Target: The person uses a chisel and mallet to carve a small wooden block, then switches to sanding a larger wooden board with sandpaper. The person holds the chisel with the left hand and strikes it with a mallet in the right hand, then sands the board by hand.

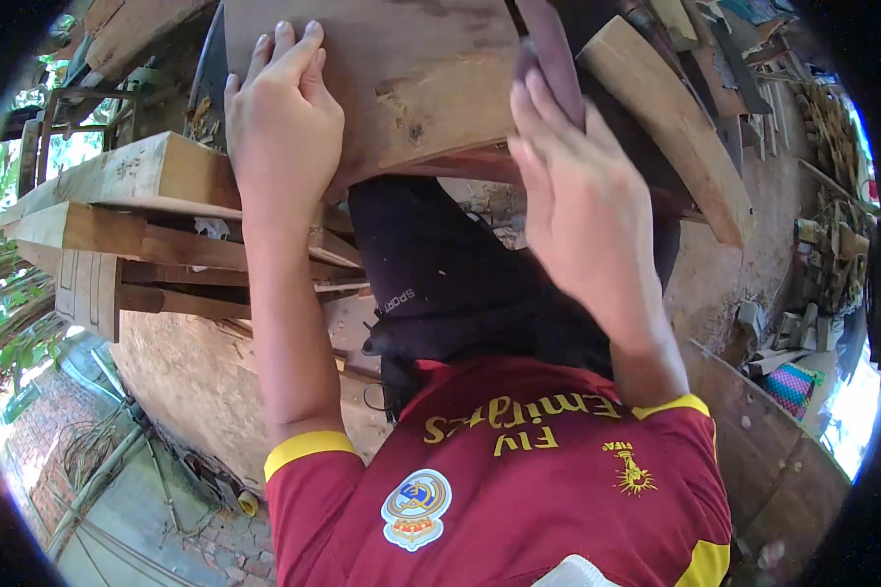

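Observation:
A wide brown wooden board (411, 108) with a knot near its front edge spans the top of the view. My left hand (286, 108) lies palm down on the board's left part, its fingers stretched forward and holding nothing. At the board's right edge, my right hand (582, 186) grips a flat, dark reddish-brown strip (556, 59). The strip stands tilted along that edge, its lower end between my thumb and fingers. Its far end is cut off by the top of the view, and I cannot tell what it is made of.
Thick timber pieces (137, 181) are stacked to the left of the board. A long wooden beam (671, 127) slants down on the right. Wood scraps (803, 333) lie farther right, near a colourful woven piece (791, 388). My legs in black trousers (440, 264) are under the board.

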Demonstrator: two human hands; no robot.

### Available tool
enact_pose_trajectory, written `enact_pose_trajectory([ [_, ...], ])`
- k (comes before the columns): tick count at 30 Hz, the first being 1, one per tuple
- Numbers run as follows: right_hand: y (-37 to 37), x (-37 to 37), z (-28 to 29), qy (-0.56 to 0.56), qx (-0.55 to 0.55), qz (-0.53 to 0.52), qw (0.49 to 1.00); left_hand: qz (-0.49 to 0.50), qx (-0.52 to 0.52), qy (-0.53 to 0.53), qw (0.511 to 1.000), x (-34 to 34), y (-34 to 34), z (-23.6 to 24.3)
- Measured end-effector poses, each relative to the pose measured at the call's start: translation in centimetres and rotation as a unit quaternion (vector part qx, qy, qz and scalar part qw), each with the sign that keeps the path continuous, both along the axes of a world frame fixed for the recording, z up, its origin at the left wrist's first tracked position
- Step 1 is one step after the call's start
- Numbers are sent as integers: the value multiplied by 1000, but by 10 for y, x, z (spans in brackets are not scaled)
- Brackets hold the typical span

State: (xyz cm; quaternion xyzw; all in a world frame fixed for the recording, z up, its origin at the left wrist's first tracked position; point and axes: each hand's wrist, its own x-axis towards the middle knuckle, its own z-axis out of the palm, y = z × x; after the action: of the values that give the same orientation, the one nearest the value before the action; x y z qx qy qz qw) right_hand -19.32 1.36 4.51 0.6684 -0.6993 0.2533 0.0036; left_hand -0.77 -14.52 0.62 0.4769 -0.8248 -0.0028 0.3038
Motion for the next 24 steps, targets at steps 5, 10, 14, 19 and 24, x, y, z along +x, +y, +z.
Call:
enact_pose_trajectory([
  [5,19,-19,-7,-31,-14,57,998,3,7,12,1000,-3,3,4],
  [10,25,-40,-12,-388,-25,65,919,12,14,7,1000,-3,4,3],
  [14,34,-66,5,-644,-49,41,762,11,27,3,1000,-3,5,4],
  [19,37,-105,18,-650,-126,56,747,17,38,-4,999,-1,4,6],
  [24,38,-131,22,-274,-152,-93,945,16,46,-5,999,-1,3,6],
])
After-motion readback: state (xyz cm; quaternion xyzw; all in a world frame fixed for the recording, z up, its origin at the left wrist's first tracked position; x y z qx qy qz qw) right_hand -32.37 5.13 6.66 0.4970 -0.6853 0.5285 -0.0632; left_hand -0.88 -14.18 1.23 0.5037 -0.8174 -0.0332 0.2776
